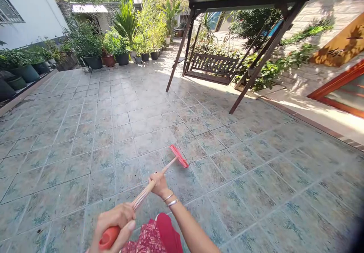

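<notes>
A long pale-handled broom [143,195] slants forward and to the right from my body. Its narrow pinkish-red head [179,156] rests on the tiled floor, or just above it; I cannot tell which. My left hand [115,222] wraps round the top of the handle, where the red end cap [109,238] pokes out between thumb and fingers. Farther down the stick, my right hand [159,185] is closed round it, with bangles [172,201] on that wrist. Below my hands show red patterned clothes [146,239].
Patterned tiles [113,139] cover the courtyard floor. A dark wooden swing bench [212,68] hangs in a roofed frame, its slanted legs [244,86] standing on the tiles. Potted plants [122,58] line the back and left; a stone-faced wall [327,14] rises on the right.
</notes>
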